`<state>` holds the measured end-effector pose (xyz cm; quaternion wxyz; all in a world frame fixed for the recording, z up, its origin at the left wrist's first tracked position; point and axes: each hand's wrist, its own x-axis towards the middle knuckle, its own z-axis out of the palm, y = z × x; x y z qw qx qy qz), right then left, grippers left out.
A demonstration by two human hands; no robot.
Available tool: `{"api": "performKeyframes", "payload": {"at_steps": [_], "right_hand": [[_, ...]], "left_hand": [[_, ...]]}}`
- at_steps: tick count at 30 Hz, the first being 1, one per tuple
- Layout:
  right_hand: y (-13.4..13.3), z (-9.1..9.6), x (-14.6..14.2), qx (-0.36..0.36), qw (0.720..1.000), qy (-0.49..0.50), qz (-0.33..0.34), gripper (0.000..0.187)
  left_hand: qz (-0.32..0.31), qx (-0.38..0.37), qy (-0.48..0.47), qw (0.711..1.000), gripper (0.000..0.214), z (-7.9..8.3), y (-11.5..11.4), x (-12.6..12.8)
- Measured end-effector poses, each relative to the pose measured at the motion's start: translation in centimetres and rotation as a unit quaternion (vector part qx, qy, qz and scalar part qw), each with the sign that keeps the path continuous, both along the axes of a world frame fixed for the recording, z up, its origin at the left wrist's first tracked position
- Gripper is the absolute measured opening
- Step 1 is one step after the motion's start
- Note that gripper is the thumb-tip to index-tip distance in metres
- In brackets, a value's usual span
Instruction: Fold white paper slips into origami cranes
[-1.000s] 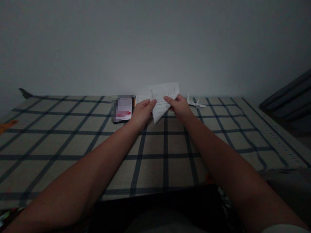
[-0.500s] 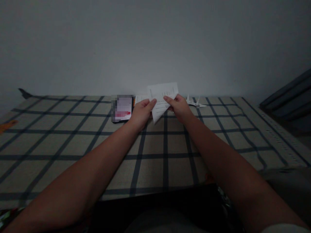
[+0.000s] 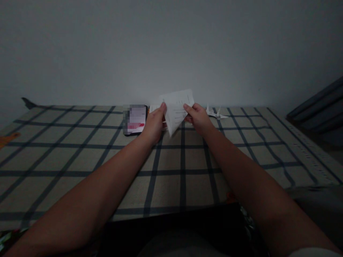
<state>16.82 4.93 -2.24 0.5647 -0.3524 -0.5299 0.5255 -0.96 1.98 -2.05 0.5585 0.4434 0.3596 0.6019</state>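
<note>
A folded sheet of printed paper (image 3: 177, 110) is held up between my two hands above the checked tablecloth, one pointed corner hanging down. My left hand (image 3: 155, 123) pinches its left edge, thumb on the near face. On the right edge, my right hand (image 3: 197, 116) is closed with the thumb in front and the fingers behind. Folded white paper cranes (image 3: 217, 115) lie just beyond my right hand. Behind my left hand, more printed paper (image 3: 154, 107) partly shows. The fingers behind the sheet are mostly hidden.
A phone (image 3: 136, 119) with a lit, partly blurred screen lies left of my hands. The checked cloth (image 3: 168, 171) covers the table, which meets a plain wall (image 3: 171, 46). An orange object (image 3: 9, 139) sits at the left edge; a dark draped thing (image 3: 321, 110) stands at right.
My left hand has shifted slightly left and its thumb now points upward at the paper's edge. The sheet has tilted and moved a little left. My right hand stays nearly in place.
</note>
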Motion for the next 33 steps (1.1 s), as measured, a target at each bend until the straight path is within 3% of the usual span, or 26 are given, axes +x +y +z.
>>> {"api": "performKeyframes", "payload": {"at_steps": [4, 7, 9, 11, 13, 15, 17, 19, 24, 28, 30, 33], "right_hand": [[0.5, -0.5, 0.4, 0.03, 0.998, -0.054, -0.013, 0.059], [0.8, -0.8, 0.7, 0.131, 0.974, -0.16, -0.095, 0.075], [0.5, -0.7, 0.9, 0.233, 0.921, -0.276, -0.147, 0.079], [0.0, -0.5, 1.0, 0.327, 0.843, -0.395, -0.161, 0.073], [-0.8, -0.2, 0.9, 0.377, 0.774, -0.482, -0.161, 0.064], [-1.5, 0.1, 0.7, 0.394, 0.74, -0.522, -0.155, 0.046], [-2.0, 0.5, 0.5, 0.401, 0.731, -0.53, -0.154, 0.026], [-2.3, 0.9, 0.6, 0.405, 0.732, -0.523, -0.165, 0.022], [-2.0, 1.0, 0.7, 0.428, 0.752, -0.48, -0.144, 0.038], [-1.0, 0.0, 0.5, 0.399, 0.812, -0.385, -0.183, 0.035], [-0.5, -0.3, 0.4, 0.344, 0.855, -0.329, -0.206, 0.03], [-0.2, -0.2, 0.4, 0.223, 0.926, -0.255, -0.167, 0.03]], "left_hand": [[0.023, 0.007, 0.011, 1.0, 0.037, 0.1, 0.1, 0.0], [0.09, 0.013, 0.002, 0.996, 0.027, 0.3, 0.3, -0.2], [0.143, 0.014, -0.011, 0.99, 0.019, 0.5, 0.6, -0.4], [0.18, 0.007, -0.022, 0.983, 0.013, 0.7, 0.8, -0.6], [0.203, 0.001, -0.038, 0.978, 0.01, 0.9, 1.0, -0.7], [0.209, 0.0, -0.053, 0.977, 0.012, 0.9, 1.1, -0.8], [0.204, 0.006, -0.056, 0.977, 0.013, 0.8, 1.1, -0.8], [0.194, 0.019, -0.054, 0.979, 0.015, 0.6, 1.2, -0.8], [0.172, 0.056, -0.086, 0.98, 0.017, 0.3, 1.3, -0.8], [0.129, 0.048, -0.095, 0.986, 0.022, 0.7, 0.5, -0.4], [0.108, 0.043, -0.086, 0.99, 0.024, 0.9, 0.1, -0.2], [0.09, 0.038, -0.066, 0.993, 0.033, 1.0, -0.3, 0.0]]}}
